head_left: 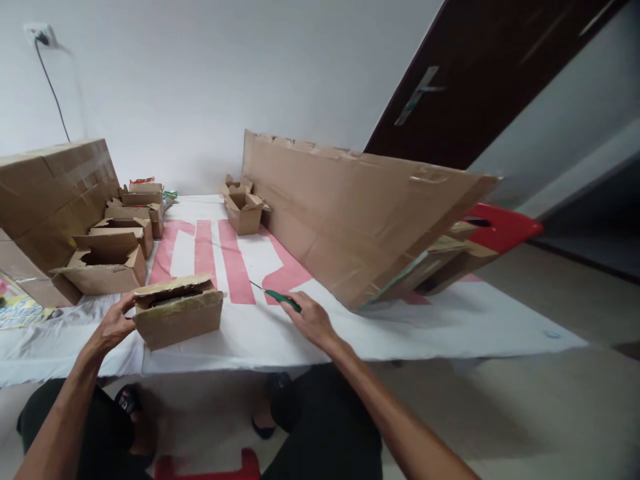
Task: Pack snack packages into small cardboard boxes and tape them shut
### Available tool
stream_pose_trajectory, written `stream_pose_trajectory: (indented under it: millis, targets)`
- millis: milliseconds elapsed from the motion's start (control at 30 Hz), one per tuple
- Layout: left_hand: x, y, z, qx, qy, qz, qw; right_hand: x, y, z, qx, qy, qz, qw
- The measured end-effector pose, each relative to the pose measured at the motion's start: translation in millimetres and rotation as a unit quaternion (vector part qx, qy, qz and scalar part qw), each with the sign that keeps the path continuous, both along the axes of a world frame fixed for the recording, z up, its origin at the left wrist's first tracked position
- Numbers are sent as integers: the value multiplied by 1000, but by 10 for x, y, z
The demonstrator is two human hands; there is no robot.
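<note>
A small cardboard box [180,322] stands near the front edge of the table, its top partly open with a dark gap. My left hand [114,325] grips the left end of this box, fingers on its upper and side faces. To the right of the box, my right hand [309,319] is closed around the green handle of a screwdriver [281,297]. The thin metal shaft points left and away from me, apart from the box. What lies inside the box is too dark to make out.
Several open cardboard boxes [111,267] line the left side, before a large carton [55,193]. A tall cardboard panel [350,220] slants along the right, with small boxes [244,217] at its far end. A red stool [505,229] stands behind it. White-and-pink cloth [260,333] covers the table.
</note>
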State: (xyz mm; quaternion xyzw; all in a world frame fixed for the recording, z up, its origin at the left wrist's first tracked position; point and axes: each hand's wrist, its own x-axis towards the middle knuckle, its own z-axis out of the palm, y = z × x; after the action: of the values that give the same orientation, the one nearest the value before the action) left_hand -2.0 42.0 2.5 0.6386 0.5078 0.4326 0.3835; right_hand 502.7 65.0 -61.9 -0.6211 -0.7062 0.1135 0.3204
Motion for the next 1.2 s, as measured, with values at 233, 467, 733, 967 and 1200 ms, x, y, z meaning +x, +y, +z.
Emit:
stream_pose_trajectory:
  millis: [233,467,733,967,1200]
  targets:
    - [77,-80,165,-57,25,22,998,-209,-69,-662,-21,-98,-102,990]
    - [-41,-89,157,-81,95,8,992,-845,239,-8,-27,225,140,964]
    - [-47,-64,135,-54,101,-47,992,-1557,370,394,-58,180,341,921]
    - [280,-11,-4,-19,95,-65,993,-1402,142,303,-44,119,232,964]
    - [549,18,222,-21,160,-35,986,-1690,110,858,-121,-64,63,989]
